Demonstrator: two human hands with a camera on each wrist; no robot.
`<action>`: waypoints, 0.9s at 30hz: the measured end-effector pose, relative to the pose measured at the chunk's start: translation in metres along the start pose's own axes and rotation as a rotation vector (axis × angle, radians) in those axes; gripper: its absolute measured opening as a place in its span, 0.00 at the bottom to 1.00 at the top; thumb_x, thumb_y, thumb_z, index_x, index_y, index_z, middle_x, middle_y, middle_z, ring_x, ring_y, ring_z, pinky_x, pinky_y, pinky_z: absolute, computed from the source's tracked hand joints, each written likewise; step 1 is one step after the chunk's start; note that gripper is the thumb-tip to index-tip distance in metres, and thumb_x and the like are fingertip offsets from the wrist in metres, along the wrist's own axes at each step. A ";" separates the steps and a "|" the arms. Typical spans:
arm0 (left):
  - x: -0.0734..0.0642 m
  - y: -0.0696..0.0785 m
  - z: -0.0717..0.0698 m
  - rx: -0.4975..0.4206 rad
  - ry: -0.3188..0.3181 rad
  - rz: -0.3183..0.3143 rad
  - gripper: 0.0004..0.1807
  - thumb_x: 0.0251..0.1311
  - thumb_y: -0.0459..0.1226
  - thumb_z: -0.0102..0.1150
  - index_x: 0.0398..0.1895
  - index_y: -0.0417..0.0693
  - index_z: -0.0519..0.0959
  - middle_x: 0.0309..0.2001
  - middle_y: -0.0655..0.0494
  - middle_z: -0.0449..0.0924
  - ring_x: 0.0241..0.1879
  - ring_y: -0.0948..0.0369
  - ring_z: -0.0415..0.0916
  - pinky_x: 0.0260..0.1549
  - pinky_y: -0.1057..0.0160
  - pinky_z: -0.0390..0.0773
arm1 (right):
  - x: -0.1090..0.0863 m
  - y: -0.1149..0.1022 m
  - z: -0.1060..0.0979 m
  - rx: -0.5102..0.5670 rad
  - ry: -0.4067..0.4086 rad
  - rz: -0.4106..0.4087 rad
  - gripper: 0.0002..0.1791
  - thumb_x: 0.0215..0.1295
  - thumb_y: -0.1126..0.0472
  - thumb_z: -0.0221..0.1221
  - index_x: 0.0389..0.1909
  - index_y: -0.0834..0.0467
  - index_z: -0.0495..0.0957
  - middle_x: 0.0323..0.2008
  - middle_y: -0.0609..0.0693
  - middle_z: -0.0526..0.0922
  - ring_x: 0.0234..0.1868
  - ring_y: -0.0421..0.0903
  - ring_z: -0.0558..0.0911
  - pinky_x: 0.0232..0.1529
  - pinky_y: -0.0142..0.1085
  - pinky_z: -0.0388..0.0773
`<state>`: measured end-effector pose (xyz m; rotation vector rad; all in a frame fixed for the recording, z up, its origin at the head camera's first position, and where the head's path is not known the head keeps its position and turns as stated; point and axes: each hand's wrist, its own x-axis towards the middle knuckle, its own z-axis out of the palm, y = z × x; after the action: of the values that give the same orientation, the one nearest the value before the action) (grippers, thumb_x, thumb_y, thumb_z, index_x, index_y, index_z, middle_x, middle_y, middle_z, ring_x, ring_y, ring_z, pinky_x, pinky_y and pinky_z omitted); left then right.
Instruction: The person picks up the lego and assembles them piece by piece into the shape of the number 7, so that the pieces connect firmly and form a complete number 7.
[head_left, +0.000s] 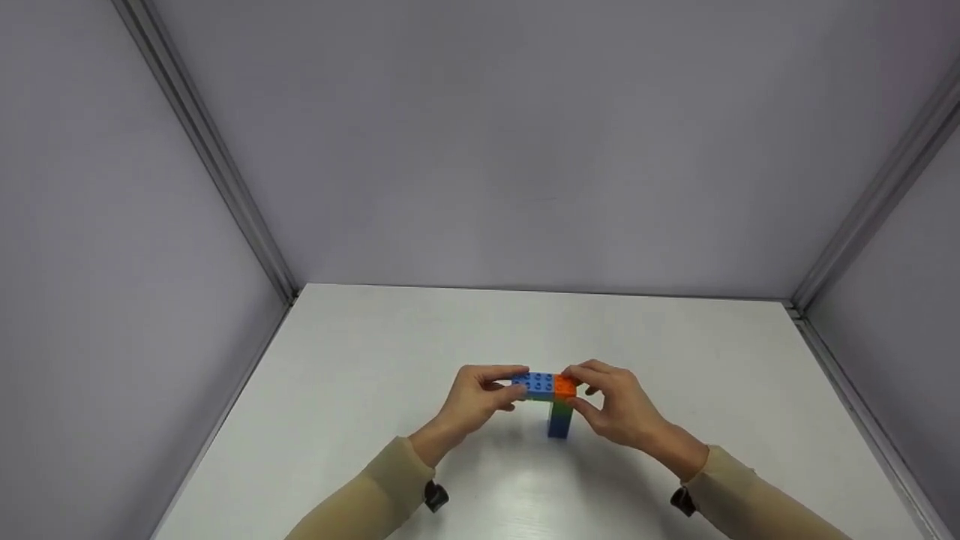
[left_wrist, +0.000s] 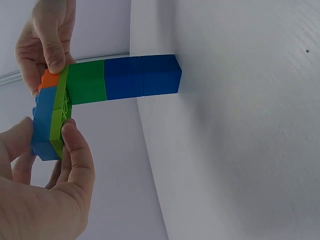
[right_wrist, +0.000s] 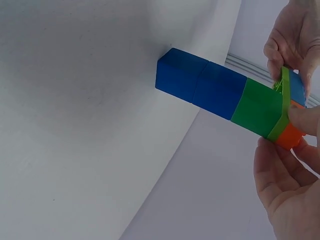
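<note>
A column of toy building bricks stands upright on the white table, two dark blue bricks [left_wrist: 124,78] at its foot and a green brick [left_wrist: 87,81] above them. Across its top lies a thin lime green brick [left_wrist: 56,125] that juts out to the left. On that layer sit a light blue brick [head_left: 538,383] and an orange brick [head_left: 565,387], side by side. My left hand [head_left: 474,398] pinches the jutting end of the light blue brick, with fingers under the lime layer. My right hand [head_left: 616,403] pinches the orange brick between thumb and fingers.
The white table [head_left: 360,352] has a grey wall panel [head_left: 525,150] behind it and further panels at left and right. Metal frame posts [head_left: 217,165] stand at the corners.
</note>
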<state>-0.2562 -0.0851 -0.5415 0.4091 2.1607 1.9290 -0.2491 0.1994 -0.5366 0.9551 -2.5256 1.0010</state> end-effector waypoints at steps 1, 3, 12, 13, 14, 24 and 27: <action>0.000 0.000 0.000 0.000 0.004 0.001 0.19 0.76 0.37 0.72 0.67 0.48 0.89 0.66 0.42 0.89 0.49 0.58 0.94 0.49 0.63 0.93 | 0.001 0.000 0.000 0.003 0.001 -0.004 0.22 0.66 0.72 0.77 0.60 0.59 0.89 0.53 0.52 0.93 0.47 0.47 0.92 0.46 0.42 0.94; 0.001 0.000 0.000 -0.003 0.011 0.003 0.18 0.76 0.36 0.72 0.65 0.47 0.90 0.66 0.42 0.90 0.49 0.58 0.94 0.49 0.63 0.93 | 0.002 0.001 0.000 0.011 0.004 -0.009 0.21 0.66 0.72 0.77 0.59 0.59 0.89 0.53 0.52 0.93 0.46 0.47 0.92 0.45 0.41 0.94; 0.002 0.000 0.000 -0.004 0.013 0.021 0.21 0.72 0.33 0.75 0.67 0.49 0.89 0.66 0.42 0.89 0.46 0.62 0.91 0.49 0.67 0.92 | 0.005 0.005 -0.004 0.076 0.000 0.051 0.20 0.69 0.69 0.75 0.60 0.55 0.89 0.50 0.50 0.94 0.46 0.49 0.91 0.42 0.36 0.92; 0.002 0.000 0.000 -0.001 0.014 0.023 0.21 0.72 0.32 0.75 0.67 0.50 0.90 0.65 0.42 0.89 0.46 0.62 0.91 0.50 0.67 0.92 | 0.005 0.005 -0.005 0.089 -0.003 0.065 0.20 0.69 0.69 0.75 0.60 0.54 0.89 0.51 0.50 0.94 0.46 0.48 0.91 0.43 0.34 0.91; 0.002 0.001 0.000 0.002 0.015 0.023 0.22 0.71 0.32 0.75 0.67 0.50 0.90 0.65 0.42 0.90 0.45 0.62 0.91 0.50 0.67 0.92 | 0.005 0.005 -0.006 0.103 -0.008 0.080 0.20 0.70 0.68 0.75 0.61 0.54 0.89 0.51 0.49 0.94 0.47 0.47 0.91 0.43 0.34 0.91; 0.004 0.006 0.000 0.011 0.021 0.027 0.21 0.74 0.33 0.73 0.68 0.50 0.89 0.61 0.43 0.92 0.45 0.58 0.93 0.50 0.66 0.92 | 0.004 0.004 -0.009 0.249 -0.054 0.251 0.18 0.77 0.59 0.72 0.64 0.53 0.89 0.56 0.52 0.93 0.51 0.47 0.90 0.51 0.29 0.87; 0.004 0.005 0.001 -0.008 0.015 0.016 0.22 0.74 0.34 0.73 0.69 0.49 0.88 0.61 0.43 0.92 0.46 0.58 0.94 0.51 0.64 0.93 | 0.002 0.004 -0.007 0.312 -0.050 0.290 0.21 0.78 0.57 0.72 0.68 0.55 0.86 0.59 0.55 0.92 0.54 0.49 0.90 0.54 0.27 0.86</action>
<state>-0.2595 -0.0819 -0.5361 0.4133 2.1646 1.9549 -0.2529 0.2058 -0.5325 0.7041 -2.6516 1.5085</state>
